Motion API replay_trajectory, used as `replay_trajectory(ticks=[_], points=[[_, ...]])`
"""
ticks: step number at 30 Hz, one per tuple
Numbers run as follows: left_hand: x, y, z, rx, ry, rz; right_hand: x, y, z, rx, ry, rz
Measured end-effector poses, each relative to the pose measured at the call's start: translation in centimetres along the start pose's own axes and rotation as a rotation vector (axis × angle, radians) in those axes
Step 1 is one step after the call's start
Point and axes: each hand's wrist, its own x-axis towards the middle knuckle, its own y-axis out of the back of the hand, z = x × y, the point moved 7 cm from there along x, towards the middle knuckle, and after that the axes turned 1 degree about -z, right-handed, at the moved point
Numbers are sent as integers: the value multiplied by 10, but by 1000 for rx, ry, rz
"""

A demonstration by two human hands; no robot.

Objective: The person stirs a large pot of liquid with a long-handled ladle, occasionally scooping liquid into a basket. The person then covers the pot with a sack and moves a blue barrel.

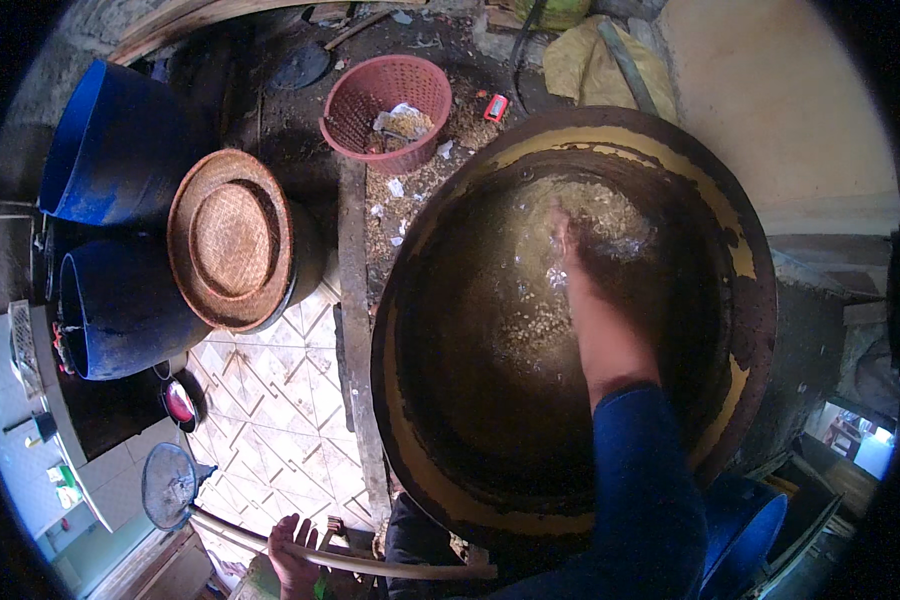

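Pale grains are spread in cloudy liquid inside the large round pot, gathered mainly in its middle and toward its far side. The right hand is reached down among them, the arm extended across the pot, presumably because the far side could not be touched otherwise. The fingers are blurred and partly covered, so whether they are closed on anything cannot be told.

Beside the pot, a long pole is laid across the left hand, whose fingers are bent and partly spread; how firmly it is gripped cannot be told. The pole's mesh net is held out over the tiled floor, probably to be kept clear of the pot.

Beyond the pot, a red basket is stood upright, with pale bits inside. Further left, a round woven tray is set atop a container, seemingly as a cover, and two blue barrels are placed near the wall, perhaps to leave the floor free.
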Motion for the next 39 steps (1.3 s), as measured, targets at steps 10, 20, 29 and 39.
replay_trajectory(ticks=[10,20,29,39], points=[[0,-5,2,-9,19,4,-154,-98,-49,-177,494,-290],[-16,-41,16,-9,-19,-35,-274,-54,45,-310,613,-518],[-14,-42,14,-30,24,-29,-216,68,188,-333,44,-319],[-11,-33,15,-24,27,-43,-184,15,150,-154,-196,-266]])
